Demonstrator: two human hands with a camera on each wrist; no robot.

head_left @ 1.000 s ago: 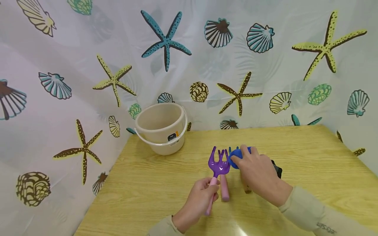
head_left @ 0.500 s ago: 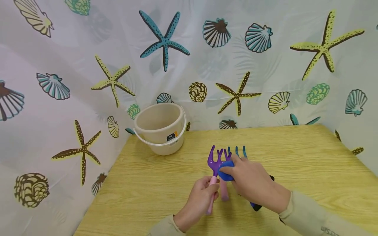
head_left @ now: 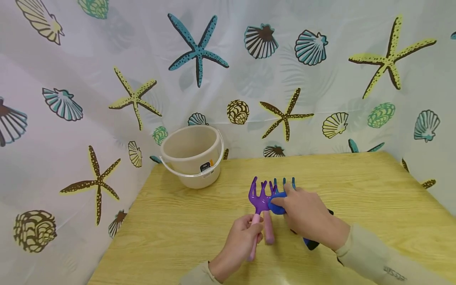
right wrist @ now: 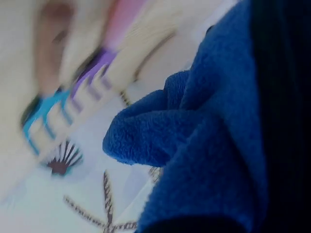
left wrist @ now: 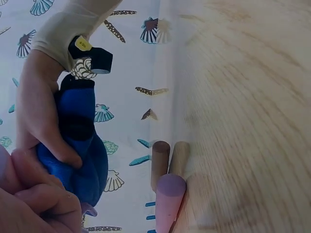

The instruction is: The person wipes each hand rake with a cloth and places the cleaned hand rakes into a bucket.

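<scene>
My left hand (head_left: 243, 240) grips the pink handle of a purple garden hand rake (head_left: 260, 202), its tines pointing away from me. A blue cloth (head_left: 276, 205) bunches in my right hand (head_left: 309, 213), pressed against the right side of the rake's head. In the left wrist view the cloth (left wrist: 80, 167) hangs in folds under the right fingers; only a sliver of purple shows below it. Fuzzy blue folds of cloth (right wrist: 204, 126) fill much of the right wrist view, hiding the held rake and the right fingers.
A second pink handle (head_left: 268, 229) lies on the wooden table (head_left: 185, 237). Beside it rests a teal rake (right wrist: 51, 114) with a wooden handle, partly hidden by my right hand in the head view. A beige bucket (head_left: 194, 162) stands back left, before a shell-print curtain (head_left: 246, 83).
My right hand has brought the cloth down and left from beside the tines to the rake's head, then slightly back up and right. The left hand keeps its grip nearly in place.
</scene>
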